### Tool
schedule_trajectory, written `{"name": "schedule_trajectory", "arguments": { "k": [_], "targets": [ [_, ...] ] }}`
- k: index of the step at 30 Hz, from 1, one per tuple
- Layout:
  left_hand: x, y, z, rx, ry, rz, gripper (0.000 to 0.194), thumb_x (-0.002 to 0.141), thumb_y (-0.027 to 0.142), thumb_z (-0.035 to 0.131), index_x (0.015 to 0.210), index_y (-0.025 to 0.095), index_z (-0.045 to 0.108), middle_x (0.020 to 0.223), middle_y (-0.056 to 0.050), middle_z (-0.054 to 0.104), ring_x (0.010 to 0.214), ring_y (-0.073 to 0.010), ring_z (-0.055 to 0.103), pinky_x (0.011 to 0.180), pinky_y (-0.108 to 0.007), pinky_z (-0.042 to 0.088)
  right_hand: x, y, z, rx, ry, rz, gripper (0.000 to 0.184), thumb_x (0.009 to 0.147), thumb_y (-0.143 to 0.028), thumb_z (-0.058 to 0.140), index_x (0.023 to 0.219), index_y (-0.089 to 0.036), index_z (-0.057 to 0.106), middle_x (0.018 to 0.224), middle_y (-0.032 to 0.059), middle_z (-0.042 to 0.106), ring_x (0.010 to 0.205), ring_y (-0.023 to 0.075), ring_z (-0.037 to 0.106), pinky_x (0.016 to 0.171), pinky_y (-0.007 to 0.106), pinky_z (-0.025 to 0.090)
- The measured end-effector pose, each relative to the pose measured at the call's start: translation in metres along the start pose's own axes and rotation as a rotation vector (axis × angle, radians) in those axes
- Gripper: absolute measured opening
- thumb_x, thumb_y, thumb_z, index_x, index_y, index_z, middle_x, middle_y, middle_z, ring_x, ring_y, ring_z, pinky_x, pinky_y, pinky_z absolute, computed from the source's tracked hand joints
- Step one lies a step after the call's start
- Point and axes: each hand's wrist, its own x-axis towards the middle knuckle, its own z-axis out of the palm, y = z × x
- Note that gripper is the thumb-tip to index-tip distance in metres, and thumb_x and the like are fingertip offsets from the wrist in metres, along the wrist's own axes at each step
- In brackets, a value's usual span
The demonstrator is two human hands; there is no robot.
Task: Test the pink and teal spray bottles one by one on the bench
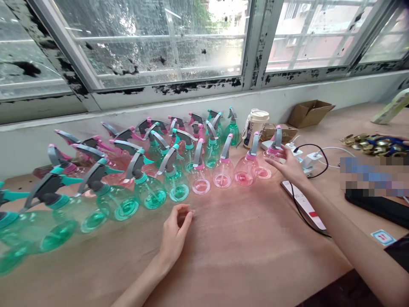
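Note:
My right hand [289, 164] reaches to the rightmost pink spray bottle [264, 170], its thumb and fingers around the pink collar below the grey spray head. That bottle stands upright at the end of the front row. My left hand [177, 228] hovers over the table before the row, fingers curled toward the thumb with nothing visible in them. Close to it stand a clear pink spray bottle [201, 183] and a green spray bottle [177, 189]. More green spray bottles [150, 194] run to the left, with pink and green ones behind them.
Behind the bottles stand a lidded cup [254, 128] and an open cardboard box [309, 114]. To the right lie a phone [305, 204], white chargers with cables [311, 160], brass-coloured metal parts [380, 147] and a black case [377, 207]. A windowed wall borders the table [230, 243].

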Motion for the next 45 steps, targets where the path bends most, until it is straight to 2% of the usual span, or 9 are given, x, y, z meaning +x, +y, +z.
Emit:
{"name": "schedule_trajectory", "arguments": {
  "k": [4, 8, 13, 17, 19, 23, 28, 35, 45],
  "targets": [
    [-0.001, -0.001, 0.0, -0.003, -0.006, 0.022, 0.031, 0.088, 0.047, 0.053, 0.105, 0.021, 0.053, 0.099, -0.007, 0.073, 0.097, -0.0245, 0.07, 0.089, -0.039, 0.052, -0.001, -0.002, -0.001, -0.05, 0.006, 0.011, 0.063, 0.067, -0.064, 0.073, 0.107, -0.017, 0.063, 0.109, 0.0155, 0.071, 0.103, 0.0344, 0.066, 0.091, 0.05, 0.051],
    [-0.002, 0.001, -0.001, -0.001, -0.011, 0.037, 0.029, 0.089, 0.046, 0.053, 0.105, 0.021, 0.053, 0.098, -0.007, 0.073, 0.095, -0.0239, 0.071, 0.087, -0.039, 0.053, -0.021, -0.003, -0.01, -0.095, 0.034, 0.002, 0.061, 0.068, -0.067, 0.071, 0.103, -0.018, 0.063, 0.106, 0.0147, 0.07, 0.098, 0.0336, 0.067, 0.086, 0.049, 0.051],
    [-0.003, 0.002, -0.001, 0.033, -0.008, 0.092, 0.026, 0.089, 0.044, 0.052, 0.103, 0.021, 0.054, 0.096, -0.006, 0.073, 0.094, -0.0237, 0.071, 0.086, -0.039, 0.053, -0.064, -0.01, -0.021, -0.132, 0.033, -0.063, 0.063, 0.068, -0.069, 0.07, 0.103, -0.018, 0.059, 0.103, 0.013, 0.067, 0.092, 0.0314, 0.065, 0.084, 0.05, 0.051],
    [-0.004, 0.001, 0.0, 0.103, 0.01, 0.174, 0.023, 0.09, 0.041, 0.052, 0.102, 0.022, 0.056, 0.093, -0.005, 0.073, 0.092, -0.0242, 0.07, 0.085, -0.04, 0.052, -0.112, -0.032, -0.019, -0.094, -0.005, -0.077, 0.06, 0.069, -0.067, 0.071, 0.102, -0.021, 0.054, 0.098, 0.0091, 0.064, 0.091, 0.03, 0.063, 0.083, 0.051, 0.051],
    [-0.007, 0.0, 0.001, 0.147, 0.004, 0.238, 0.022, 0.09, 0.04, 0.052, 0.101, 0.022, 0.057, 0.094, -0.004, 0.073, 0.094, -0.0246, 0.069, 0.087, -0.042, 0.052, -0.138, -0.052, -0.01, -0.003, -0.049, -0.128, 0.056, 0.071, -0.062, 0.074, 0.104, -0.023, 0.051, 0.101, 0.0082, 0.064, 0.094, 0.029, 0.064, 0.085, 0.05, 0.052],
    [-0.015, 0.005, -0.002, 0.135, -0.032, 0.499, 0.024, 0.091, 0.037, 0.052, 0.108, 0.022, 0.058, 0.107, -0.007, 0.07, 0.104, -0.0253, 0.066, 0.092, -0.042, 0.051, -0.182, -0.098, 0.021, 0.224, -0.319, -0.237, 0.047, 0.08, -0.053, 0.069, 0.111, -0.028, 0.044, 0.102, 0.0046, 0.064, 0.093, 0.0258, 0.066, 0.083, 0.047, 0.056],
    [-0.022, 0.031, -0.012, 0.054, -0.034, 0.759, 0.049, 0.085, 0.045, 0.058, 0.127, 0.022, 0.048, 0.132, -0.015, 0.056, 0.124, -0.0321, 0.054, 0.102, -0.051, 0.046, -0.206, -0.136, 0.073, 0.416, -0.48, -0.356, 0.055, 0.079, -0.045, 0.072, 0.118, -0.027, 0.038, 0.112, 0.0089, 0.06, 0.1, 0.026, 0.064, 0.082, 0.044, 0.055],
    [-0.023, 0.055, -0.034, 0.064, 0.023, 0.526, 0.056, 0.08, 0.039, 0.068, 0.129, 0.024, 0.045, 0.124, -0.009, 0.061, 0.102, -0.0226, 0.065, 0.091, -0.042, 0.055, -0.202, -0.148, 0.117, 0.548, -0.577, -0.557, 0.051, 0.082, -0.039, 0.069, 0.119, -0.025, 0.037, 0.113, 0.0102, 0.06, 0.097, 0.0253, 0.065, 0.08, 0.044, 0.055],
    [-0.016, 0.067, -0.035, -0.038, 0.052, 0.413, 0.037, 0.083, 0.025, 0.059, 0.119, 0.02, 0.053, 0.124, -0.008, 0.061, 0.115, -0.022, 0.06, 0.09, -0.034, 0.053, -0.192, -0.142, 0.124, 0.491, -0.843, -0.634, 0.088, 0.074, -0.053, 0.076, 0.142, -0.022, 0.029, 0.137, 0.0173, 0.055, 0.121, 0.0334, 0.059, 0.095, 0.051, 0.052]
  ]
}}
